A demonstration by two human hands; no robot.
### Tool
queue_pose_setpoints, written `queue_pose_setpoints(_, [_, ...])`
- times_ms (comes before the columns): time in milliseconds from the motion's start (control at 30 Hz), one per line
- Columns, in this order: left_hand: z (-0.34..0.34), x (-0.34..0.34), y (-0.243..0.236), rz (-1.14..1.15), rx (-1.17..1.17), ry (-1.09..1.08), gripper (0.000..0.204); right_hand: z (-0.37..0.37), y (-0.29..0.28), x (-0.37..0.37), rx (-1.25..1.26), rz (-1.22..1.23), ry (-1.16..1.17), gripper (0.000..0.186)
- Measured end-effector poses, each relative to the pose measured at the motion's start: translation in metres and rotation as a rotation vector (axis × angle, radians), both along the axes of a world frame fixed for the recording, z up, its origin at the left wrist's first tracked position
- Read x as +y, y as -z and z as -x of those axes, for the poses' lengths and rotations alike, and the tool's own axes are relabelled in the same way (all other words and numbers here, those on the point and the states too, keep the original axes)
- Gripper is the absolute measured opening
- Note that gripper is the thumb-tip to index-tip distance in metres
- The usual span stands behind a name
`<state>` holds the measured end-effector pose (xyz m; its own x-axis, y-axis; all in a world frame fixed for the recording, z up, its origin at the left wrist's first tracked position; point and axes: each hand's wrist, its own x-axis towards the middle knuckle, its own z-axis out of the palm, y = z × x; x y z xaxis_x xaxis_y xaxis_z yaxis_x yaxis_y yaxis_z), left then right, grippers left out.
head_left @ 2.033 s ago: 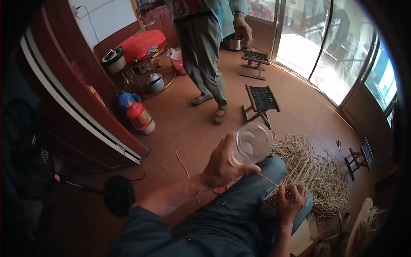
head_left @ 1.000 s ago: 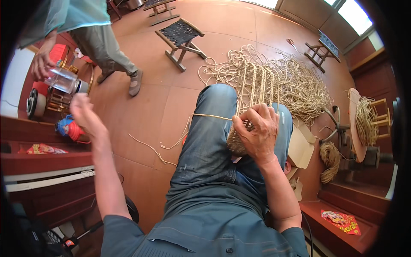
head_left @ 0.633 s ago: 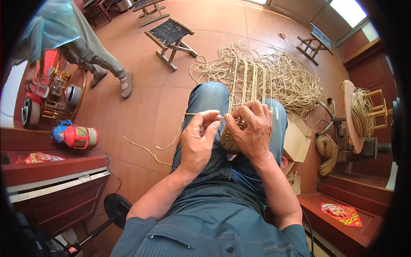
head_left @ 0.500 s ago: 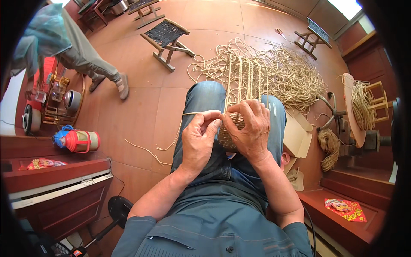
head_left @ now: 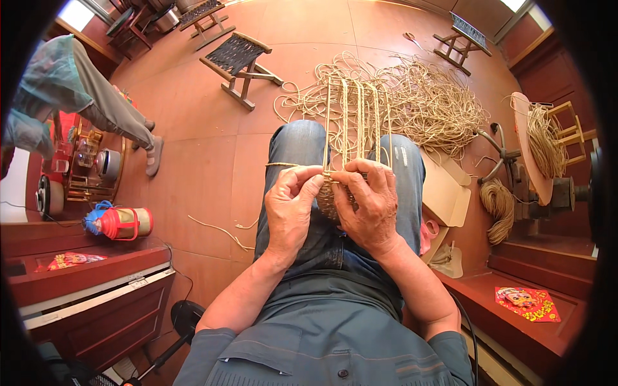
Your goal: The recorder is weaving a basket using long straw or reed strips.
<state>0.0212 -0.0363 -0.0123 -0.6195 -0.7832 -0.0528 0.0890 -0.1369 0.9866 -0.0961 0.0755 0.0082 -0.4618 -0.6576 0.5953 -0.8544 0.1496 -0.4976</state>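
Note:
Between my knees stands a slim frame strung with lengthwise tan cords (head_left: pixel 360 119). Its near end carries a tightly woven cord section (head_left: pixel 326 201), partly covered by my fingers. My left hand (head_left: pixel 286 209) pinches a tan cord at the left edge of the weave, and a strand (head_left: pixel 281 165) runs out from it over my left knee. Thumb and fingertips of my right hand (head_left: pixel 370 204) are closed on cord at the top of the woven section, just right of my left fingertips. The exact grip there is partly hidden.
A tangled heap of cord (head_left: pixel 441 106) lies beyond my knees. Around it are scissors (head_left: pixel 412 40), folding stools (head_left: pixel 238 58) and, to the right, an open cardboard box (head_left: pixel 447 193) and a cord hank (head_left: pixel 497 209). A person (head_left: pixel 96 96) stands at left, above a red thermos (head_left: pixel 125 222).
My right hand has come slightly down and left, fingers lower against the weave. The cord's loop hanging beside my left knee no longer shows. The person at left has shifted their legs.

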Motion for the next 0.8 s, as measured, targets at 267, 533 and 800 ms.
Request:
queue_pose_setpoints(267, [0.001,0.0,-0.008,-0.151,-0.015,0.023,0.023,0.002,0.001,0.002,-0.004,-0.027,-0.006,0.021])
queue_pose_setpoints(533, [0.002,-0.004,-0.003,-0.212,0.059,0.003,0.033,0.002,0.003,0.004,-0.003,-0.019,-0.013,0.023])
queue_pose_setpoints(800, [0.008,-0.008,-0.008,-0.33,0.056,0.025,0.034,0.002,0.002,0.003,0.019,-0.013,-0.009,0.023])
